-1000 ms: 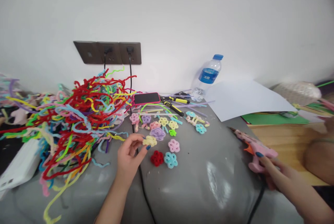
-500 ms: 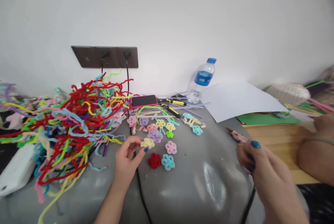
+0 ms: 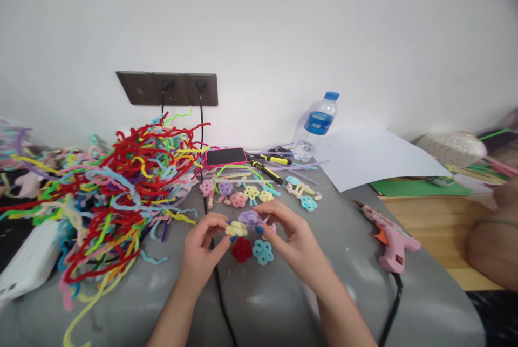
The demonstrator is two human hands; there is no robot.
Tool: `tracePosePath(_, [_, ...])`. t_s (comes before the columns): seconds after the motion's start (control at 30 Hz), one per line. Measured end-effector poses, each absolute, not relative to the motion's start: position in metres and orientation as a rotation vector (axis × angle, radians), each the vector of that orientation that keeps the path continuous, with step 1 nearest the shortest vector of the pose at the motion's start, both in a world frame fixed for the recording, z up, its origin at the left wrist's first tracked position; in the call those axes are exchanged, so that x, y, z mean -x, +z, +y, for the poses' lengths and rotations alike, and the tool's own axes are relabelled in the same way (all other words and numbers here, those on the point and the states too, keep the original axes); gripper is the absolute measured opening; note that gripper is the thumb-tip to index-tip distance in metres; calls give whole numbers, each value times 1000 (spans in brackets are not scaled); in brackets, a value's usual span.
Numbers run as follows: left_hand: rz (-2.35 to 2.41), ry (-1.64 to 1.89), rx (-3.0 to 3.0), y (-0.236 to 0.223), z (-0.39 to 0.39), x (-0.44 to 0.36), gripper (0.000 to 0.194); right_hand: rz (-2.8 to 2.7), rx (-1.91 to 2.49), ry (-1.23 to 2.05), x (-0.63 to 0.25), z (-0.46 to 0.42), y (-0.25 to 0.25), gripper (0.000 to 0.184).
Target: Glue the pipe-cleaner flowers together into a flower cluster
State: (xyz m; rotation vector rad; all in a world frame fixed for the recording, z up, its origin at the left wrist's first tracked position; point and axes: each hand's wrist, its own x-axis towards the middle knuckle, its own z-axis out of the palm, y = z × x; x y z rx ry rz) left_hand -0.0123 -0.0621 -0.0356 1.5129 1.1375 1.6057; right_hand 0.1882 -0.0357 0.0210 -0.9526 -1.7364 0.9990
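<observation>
Right fingers (image 3: 279,211) moved in, pinching purple flower (image 3: 249,218)

Pipe cleaners (image 3: 128,161) and a glue gun (image 3: 395,242) suggest a craft workspace.

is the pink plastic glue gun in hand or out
Out: the pink plastic glue gun lies on the grey table; the left hand pinches a pale-yellow fuzzy flower, the right hand a purple fuzzy flower.

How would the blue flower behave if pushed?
The blue flower would likely slide rather than roll, since it lies flat on the table. Probably light for its size, given its gaps between loops. Likely soft and a bit springy: the loops look fuzzy.
</observation>
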Motion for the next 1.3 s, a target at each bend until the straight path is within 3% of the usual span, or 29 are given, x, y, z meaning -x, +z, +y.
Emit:
tracePosePath(0.33, [1067, 1580, -1460, -29, -62, 9, 16, -1642, 1051, 1054, -181, -42, 10, 8])
tracePosePath(0.5, [1137, 1559, -1424, -28, -62, 8, 23, -1576, 1087, 1135, -178, -45, 10, 14])
tracePosePath(1.03, [1162, 1518, -1338, -28, -61, 7, 13, -1501, 1046, 1241, -169, -49, 7, 14])
tracePosePath(1.3, [1111, 1498, -1259, -31, -62, 8, 19, -1440, 1054, 1278, -167, -50, 2, 16])
